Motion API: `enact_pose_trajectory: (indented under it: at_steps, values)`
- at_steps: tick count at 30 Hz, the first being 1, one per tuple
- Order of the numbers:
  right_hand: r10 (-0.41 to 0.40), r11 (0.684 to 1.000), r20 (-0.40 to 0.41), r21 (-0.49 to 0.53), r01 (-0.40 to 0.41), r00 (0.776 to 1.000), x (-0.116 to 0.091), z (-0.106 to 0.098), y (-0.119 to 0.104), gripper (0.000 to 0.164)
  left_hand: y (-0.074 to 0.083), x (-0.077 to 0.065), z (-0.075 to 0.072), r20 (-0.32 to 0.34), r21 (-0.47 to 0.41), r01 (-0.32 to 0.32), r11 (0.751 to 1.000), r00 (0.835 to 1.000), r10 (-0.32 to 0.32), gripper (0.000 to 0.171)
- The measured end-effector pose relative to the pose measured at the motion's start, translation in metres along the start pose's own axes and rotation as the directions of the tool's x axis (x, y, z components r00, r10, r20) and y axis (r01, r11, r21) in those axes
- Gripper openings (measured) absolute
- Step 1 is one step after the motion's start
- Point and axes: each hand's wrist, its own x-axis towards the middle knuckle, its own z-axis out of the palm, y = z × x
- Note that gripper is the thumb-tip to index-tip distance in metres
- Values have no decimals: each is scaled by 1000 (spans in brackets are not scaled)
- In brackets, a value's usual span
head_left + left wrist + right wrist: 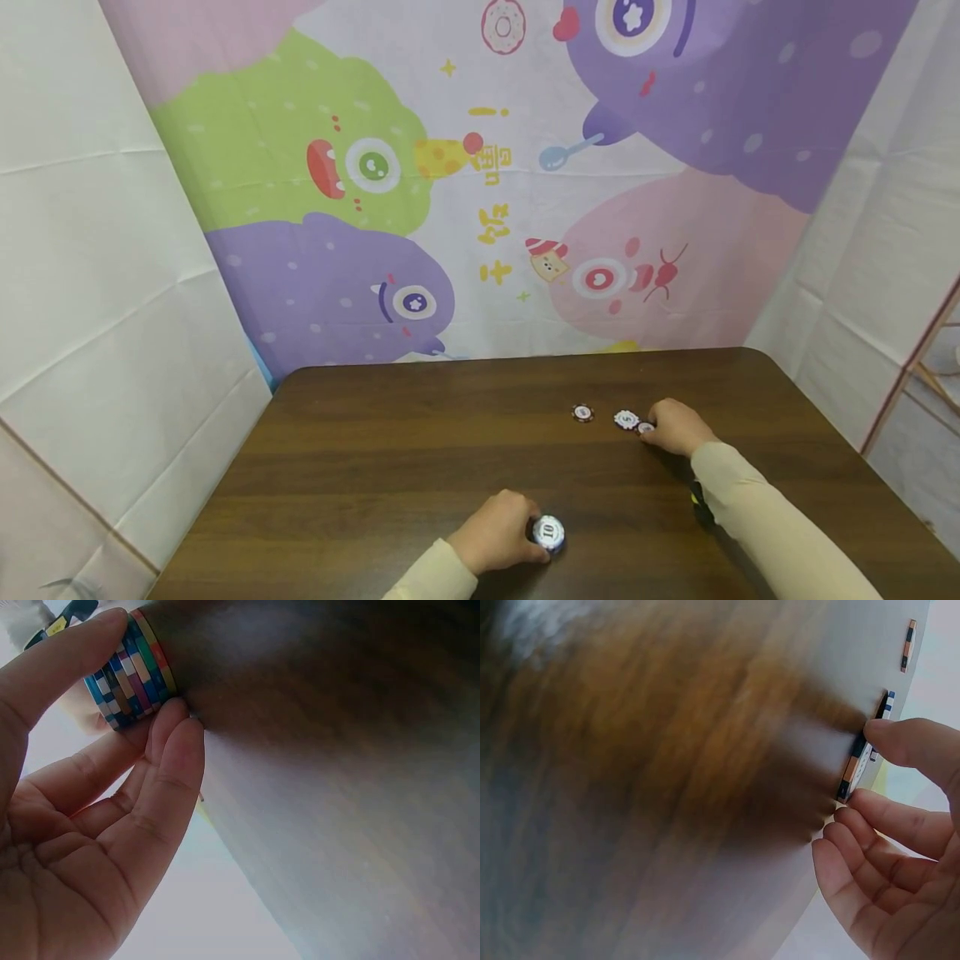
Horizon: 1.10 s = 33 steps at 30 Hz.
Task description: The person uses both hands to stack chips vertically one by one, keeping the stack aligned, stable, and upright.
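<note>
Near the front of the table, my left hand holds a stack of poker chips between thumb and fingers. The top chip reads 10. Seen from the side in the left wrist view, the stack has several layers in differing edge colours. Farther off on the right, my right hand pinches a dark-edged chip by its rim, low at the tabletop. Close beside that chip lies a white-faced chip marked 5. Another dark-edged chip lies apart to the left.
The brown wooden table has rounded far corners. Behind it hangs a cloth printed with cartoon monsters, and pale cloth walls stand at both sides. A dark object with a yellow patch shows beside the right forearm.
</note>
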Motion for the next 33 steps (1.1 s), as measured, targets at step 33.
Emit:
enact_pose_trajectory:
  at_steps: [33]
  values:
    - [66,996,43,54,-68,997,-14,-17,-5,35,-1,1,1,7,-1,7,1000,1000,-7,24]
